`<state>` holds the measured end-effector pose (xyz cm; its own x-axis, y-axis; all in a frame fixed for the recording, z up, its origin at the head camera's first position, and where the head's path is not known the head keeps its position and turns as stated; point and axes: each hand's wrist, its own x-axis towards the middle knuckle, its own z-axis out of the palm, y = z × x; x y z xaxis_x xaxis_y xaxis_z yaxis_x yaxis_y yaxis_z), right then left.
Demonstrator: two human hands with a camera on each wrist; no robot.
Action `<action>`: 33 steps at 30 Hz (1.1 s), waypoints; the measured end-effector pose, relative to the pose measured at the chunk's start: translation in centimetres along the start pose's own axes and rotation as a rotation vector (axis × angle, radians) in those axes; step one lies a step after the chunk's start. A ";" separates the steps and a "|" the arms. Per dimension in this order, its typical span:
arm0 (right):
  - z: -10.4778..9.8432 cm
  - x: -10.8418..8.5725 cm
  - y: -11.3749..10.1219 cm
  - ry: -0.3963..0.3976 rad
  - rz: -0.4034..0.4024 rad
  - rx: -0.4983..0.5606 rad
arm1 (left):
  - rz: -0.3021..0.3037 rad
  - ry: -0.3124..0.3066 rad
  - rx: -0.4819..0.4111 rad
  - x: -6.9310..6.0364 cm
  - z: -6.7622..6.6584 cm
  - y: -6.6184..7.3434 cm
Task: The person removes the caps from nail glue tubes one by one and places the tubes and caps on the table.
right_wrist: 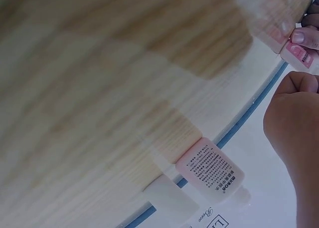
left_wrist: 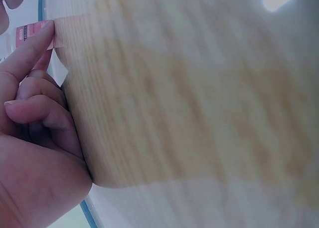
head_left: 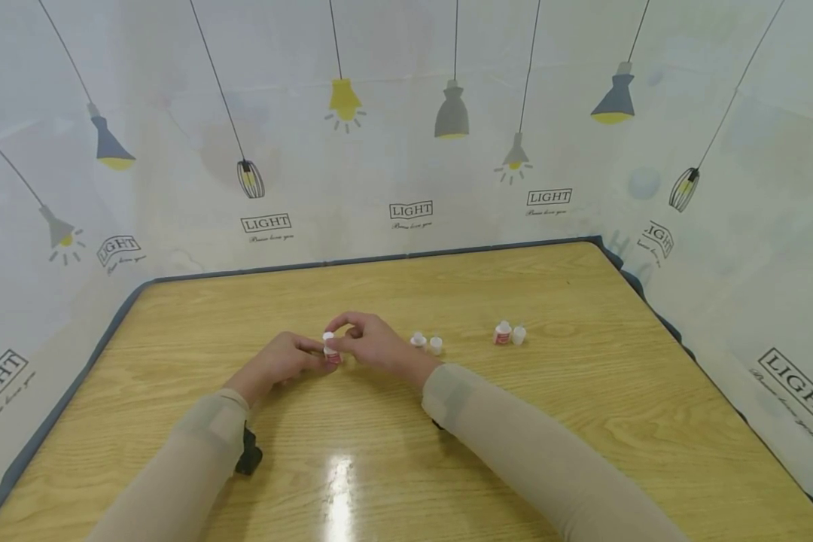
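Note:
A small white bottle [head_left: 333,357] with a pink-red label stands on the table, its label partly showing in the left wrist view too. My left hand [head_left: 281,358] pinches the lower part of this bottle between thumb and fingertips, its side resting on the table. From above, my right hand [head_left: 377,342] pinches the bottle's white cap [head_left: 328,336] with thumb and index finger. The right wrist view has my right hand [right_wrist: 294,113] hiding the cap. Just right of that hand are a second small bottle [head_left: 418,341], partly covered by it, and a loose white cap [head_left: 436,345].
Farther right on the wooden table [head_left: 583,421] stands a third small bottle [head_left: 502,333] with a red label, a white cap [head_left: 519,336] beside it. Behind the table's dark edge hangs a white sheet [head_left: 352,173] printed with lamps.

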<state>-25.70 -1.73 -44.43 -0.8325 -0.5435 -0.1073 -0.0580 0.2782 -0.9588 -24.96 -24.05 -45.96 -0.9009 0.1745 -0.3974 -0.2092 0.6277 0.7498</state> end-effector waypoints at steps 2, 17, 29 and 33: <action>0.0 0.0 0.0 -0.001 0.002 -0.001 | 0.003 -0.001 0.000 0.0 0.0 -0.1; -0.1 0.0 -0.1 -0.018 -0.013 -0.006 | 0.022 -0.007 -0.011 -0.1 -0.1 0.0; 0.2 0.2 -0.1 -0.017 0.000 -0.004 | 0.009 0.002 0.012 0.0 -0.1 -0.1; 0.1 0.1 0.0 -0.023 -0.029 -0.021 | -0.002 0.005 0.000 0.0 -0.1 -0.1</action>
<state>-25.73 -1.81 -44.48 -0.8173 -0.5698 -0.0855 -0.0941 0.2785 -0.9558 -24.96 -24.19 -46.01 -0.9024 0.1694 -0.3961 -0.2111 0.6278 0.7492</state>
